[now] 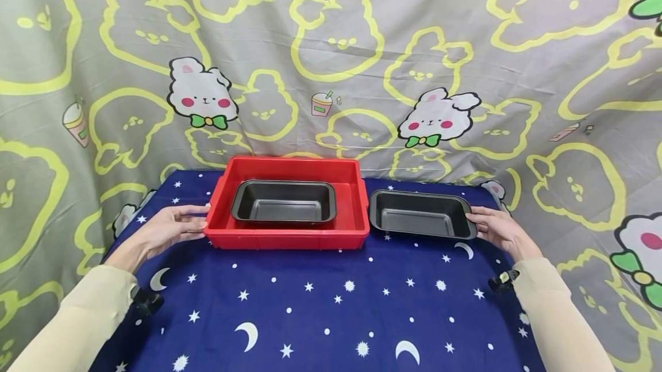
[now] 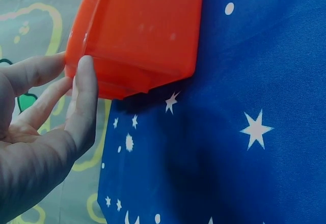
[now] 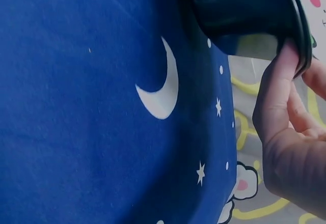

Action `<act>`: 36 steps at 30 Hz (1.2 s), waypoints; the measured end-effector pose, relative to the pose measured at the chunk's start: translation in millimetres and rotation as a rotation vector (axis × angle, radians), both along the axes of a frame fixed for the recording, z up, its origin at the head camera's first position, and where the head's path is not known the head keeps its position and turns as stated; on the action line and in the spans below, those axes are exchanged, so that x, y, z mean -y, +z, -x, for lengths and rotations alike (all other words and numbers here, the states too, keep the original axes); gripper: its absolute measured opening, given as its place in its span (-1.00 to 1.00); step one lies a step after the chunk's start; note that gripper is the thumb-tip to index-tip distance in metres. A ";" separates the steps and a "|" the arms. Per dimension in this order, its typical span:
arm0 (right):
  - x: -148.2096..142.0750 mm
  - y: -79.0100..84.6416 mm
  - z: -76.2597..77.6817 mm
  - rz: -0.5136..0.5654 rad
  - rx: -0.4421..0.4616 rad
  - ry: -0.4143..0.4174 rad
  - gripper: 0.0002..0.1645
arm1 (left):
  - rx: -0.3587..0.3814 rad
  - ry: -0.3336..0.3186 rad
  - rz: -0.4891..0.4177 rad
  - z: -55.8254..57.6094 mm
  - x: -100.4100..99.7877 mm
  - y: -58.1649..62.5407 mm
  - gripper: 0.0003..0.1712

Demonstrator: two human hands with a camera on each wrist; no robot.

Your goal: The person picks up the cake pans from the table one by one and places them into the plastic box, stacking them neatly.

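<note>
A shallow red plastic tray (image 1: 289, 240) sits toward the back of the table, with a dark metal loaf pan (image 1: 284, 210) inside it. The left hand (image 1: 168, 228) grips the tray's left end near the front corner; in the left wrist view its thumb and fingers (image 2: 86, 84) meet the rim of the red tray (image 2: 147, 30). To the right of the tray is a second dark loaf pan (image 1: 421, 221). Its right end is pinched by the right hand (image 1: 499, 229). The right wrist view shows the thumb under the rim of that pan (image 3: 239, 10).
A dark blue cloth (image 1: 320, 297) with white stars and moons covers the table. Behind it hangs a grey curtain (image 1: 351, 96) with yellow outlines and rabbit faces. Each wrist carries a small black device, one on the left (image 1: 147, 300) and one on the right (image 1: 503, 281).
</note>
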State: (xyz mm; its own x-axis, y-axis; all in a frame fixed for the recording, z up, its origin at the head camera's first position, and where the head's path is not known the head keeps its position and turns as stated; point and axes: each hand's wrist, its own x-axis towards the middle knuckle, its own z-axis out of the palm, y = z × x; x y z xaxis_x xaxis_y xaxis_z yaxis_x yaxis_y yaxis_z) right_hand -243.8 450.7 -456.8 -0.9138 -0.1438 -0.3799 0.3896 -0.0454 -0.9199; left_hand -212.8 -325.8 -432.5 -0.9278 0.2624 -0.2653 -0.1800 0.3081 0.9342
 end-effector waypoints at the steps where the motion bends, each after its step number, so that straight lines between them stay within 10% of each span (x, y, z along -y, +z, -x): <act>1: 0.4 0.3 -0.8 0.006 -0.003 -0.003 -0.73 | 0.002 0.001 -0.001 0.3 0.3 -0.3 -0.12; 36: 15.8 28.0 -28.3 0.128 -0.157 -0.184 -0.73 | 0.023 0.003 -0.031 -0.2 -1.2 2.4 -0.10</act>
